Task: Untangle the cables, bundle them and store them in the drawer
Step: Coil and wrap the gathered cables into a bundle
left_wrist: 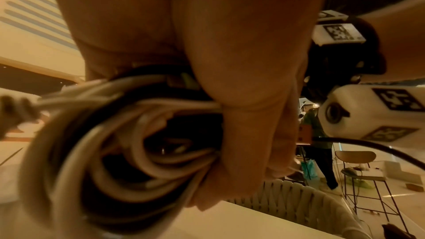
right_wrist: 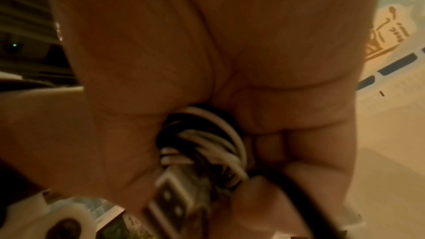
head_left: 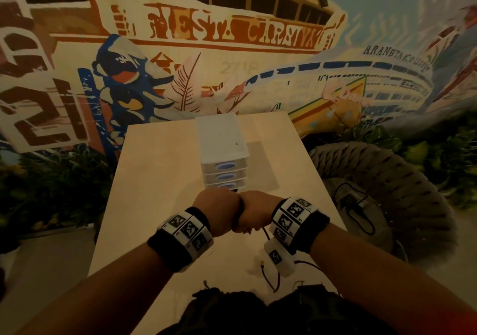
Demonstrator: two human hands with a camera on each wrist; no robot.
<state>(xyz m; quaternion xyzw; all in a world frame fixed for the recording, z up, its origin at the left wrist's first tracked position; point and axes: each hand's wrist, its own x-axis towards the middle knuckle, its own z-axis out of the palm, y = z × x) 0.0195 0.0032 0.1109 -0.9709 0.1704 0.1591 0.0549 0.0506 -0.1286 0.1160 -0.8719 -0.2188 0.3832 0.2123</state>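
White and black cables (left_wrist: 128, 152) are sitting coiled in a bundle, both the left hand (head_left: 219, 212) and right hand (head_left: 254, 212) curling tight around it, near the plastic drawers (head_left: 224, 172).

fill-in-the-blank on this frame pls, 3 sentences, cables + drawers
1. Both hands, left hand and right hand, hold one coil of white and ____ cables.
2. The drawer unit on the table has all its drawers ____.
3. A loose thin cable lies on the table beneath the ____ wrist.

Missing words: black; closed; right
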